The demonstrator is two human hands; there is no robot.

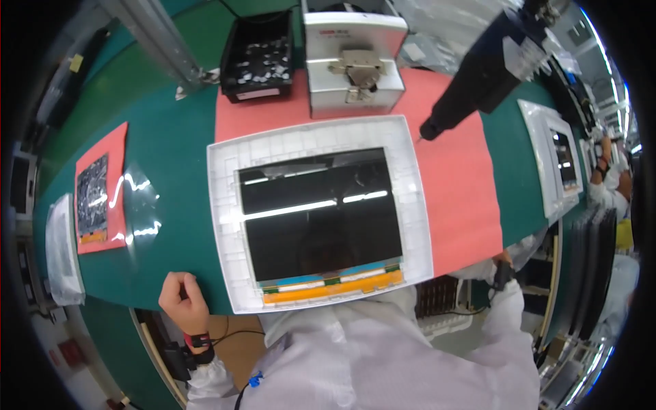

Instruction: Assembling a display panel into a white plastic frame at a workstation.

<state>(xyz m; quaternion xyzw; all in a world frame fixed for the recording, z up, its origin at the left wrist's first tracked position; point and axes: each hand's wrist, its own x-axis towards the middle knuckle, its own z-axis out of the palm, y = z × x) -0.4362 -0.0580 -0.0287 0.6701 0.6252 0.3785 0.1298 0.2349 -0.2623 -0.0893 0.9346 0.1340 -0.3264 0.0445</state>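
In front of me a white plastic frame lies on the mat, with a dark glossy display panel set inside it. An orange flex strip runs along the panel's near edge. My left hand rests at the table's front edge, left of the frame. Its fingers are curled into a fist, and I see nothing in them. Down at the right, by the corner of the pink mat, is my right hand. It is small and mostly hidden, so its fingers are not readable.
A black bin of small parts and a silver metal box stand behind the frame. A dark electric screwdriver hangs at the back right. Bagged panels lie at both sides. Another person's arm shows far right.
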